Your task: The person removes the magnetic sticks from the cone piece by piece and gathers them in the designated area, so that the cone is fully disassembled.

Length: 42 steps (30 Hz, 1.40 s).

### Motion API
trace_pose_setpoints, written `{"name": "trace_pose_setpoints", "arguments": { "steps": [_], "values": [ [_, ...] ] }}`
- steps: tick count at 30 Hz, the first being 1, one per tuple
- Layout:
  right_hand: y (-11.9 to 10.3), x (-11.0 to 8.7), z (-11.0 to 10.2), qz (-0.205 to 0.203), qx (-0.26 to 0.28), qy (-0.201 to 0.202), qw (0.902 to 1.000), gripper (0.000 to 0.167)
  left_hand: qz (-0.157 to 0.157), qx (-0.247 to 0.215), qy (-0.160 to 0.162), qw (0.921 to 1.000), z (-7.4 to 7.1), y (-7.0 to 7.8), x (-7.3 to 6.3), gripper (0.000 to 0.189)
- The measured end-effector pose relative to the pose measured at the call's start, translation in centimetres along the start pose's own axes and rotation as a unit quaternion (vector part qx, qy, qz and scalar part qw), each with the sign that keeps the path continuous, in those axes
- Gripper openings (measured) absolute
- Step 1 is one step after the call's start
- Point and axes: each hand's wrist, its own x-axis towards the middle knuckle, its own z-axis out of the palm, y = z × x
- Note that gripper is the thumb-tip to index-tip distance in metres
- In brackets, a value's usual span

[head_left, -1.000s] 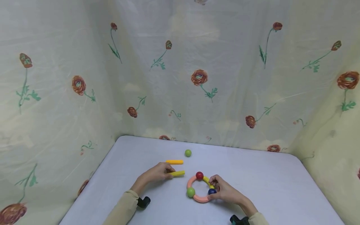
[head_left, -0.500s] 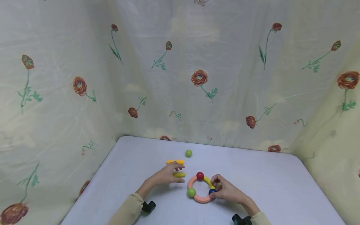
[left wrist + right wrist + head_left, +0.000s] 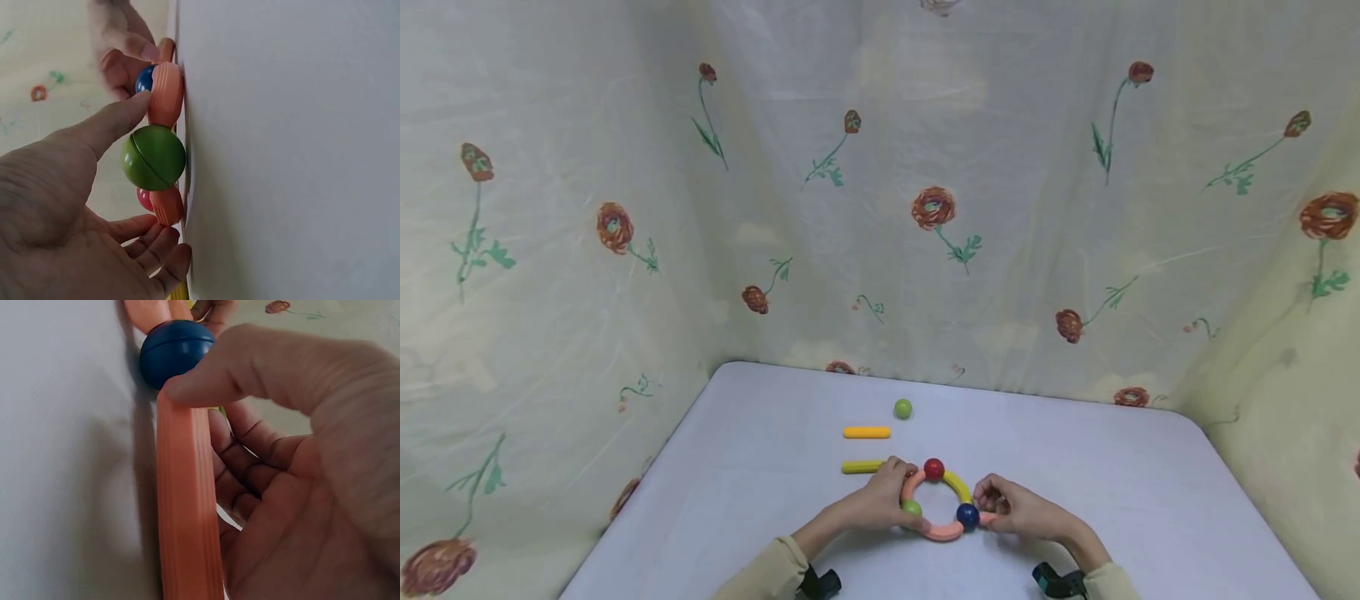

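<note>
A ring (image 3: 942, 532) of curved pink and yellow pieces joined by balls lies on the table. My left hand (image 3: 880, 498) holds its left side, thumb on one pink piece (image 3: 166, 94), fingers at another, straddling the green ball (image 3: 154, 158). The red ball (image 3: 934, 469) is at the ring's far side, the blue ball (image 3: 967, 516) at its near right. Beside the blue ball, my right hand (image 3: 1026, 510) pinches a pink stick (image 3: 187, 500), thumb near its end, which appears to touch the ball. A yellow stick (image 3: 859, 467) lies just beyond my left hand, partly hidden.
An orange-yellow stick (image 3: 867, 432) lies farther back on the white table (image 3: 1075, 450). Behind it, to the right, is a loose green ball (image 3: 903, 408). Flowered curtains (image 3: 850, 250) enclose the table at the back and sides.
My left hand has let go of the yellow stick, leaving it on the table, and moved right to the ring. My right hand has shifted slightly right; the pink stick now shows beside the blue ball.
</note>
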Motion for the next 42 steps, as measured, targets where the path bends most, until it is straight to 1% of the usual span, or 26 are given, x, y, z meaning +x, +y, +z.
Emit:
{"name": "trace_pose_setpoints", "arguments": {
  "steps": [4,8,14,20,25,29,31,34,37,42],
  "values": [
    [0.3,-0.2,-0.2,0.002,-0.018,0.000,0.9998,0.030,0.002,-0.002,-0.001,1.0000,0.0,0.2,0.0,0.085],
    [0.5,-0.3,-0.3,0.003,-0.027,0.005,0.9996,0.024,-0.005,0.001,-0.002,1.0000,0.0,0.4,-0.1,0.085],
    [0.5,0.0,-0.4,-0.004,-0.041,0.025,0.9988,0.026,-0.020,0.005,0.005,0.9998,-0.1,0.4,-0.1,0.088],
    [0.3,-0.1,-0.5,0.002,-0.059,0.027,0.9979,0.022,-0.017,0.009,0.006,0.9998,-0.1,0.4,-0.2,0.087],
    [0.2,-0.3,-0.5,-0.008,-0.059,0.024,0.9979,0.021,-0.020,0.005,0.004,0.9998,0.0,0.6,-0.3,0.087],
    [0.3,-0.4,-0.8,-0.014,-0.075,0.029,0.9966,0.021,-0.018,0.016,0.007,0.9997,0.0,0.7,-0.3,0.088],
    [0.4,-0.5,-1.2,-0.016,-0.091,0.044,0.9948,0.020,-0.016,0.017,0.009,0.9997,-0.1,0.7,-0.2,0.089],
    [1.0,-0.8,-2.3,-0.019,-0.117,0.081,0.9897,0.020,-0.015,0.011,0.006,0.9998,-0.1,0.5,-0.2,0.088],
    [1.9,-1.1,-4.3,-0.018,-0.140,0.127,0.9818,0.022,-0.015,0.002,0.003,0.9999,0.0,0.5,-0.2,0.088],
    [3.4,-1.9,-7.8,0.000,-0.141,0.206,0.9683,0.029,-0.016,0.006,0.004,0.9998,0.1,0.6,-0.3,0.089]
  ]
}}
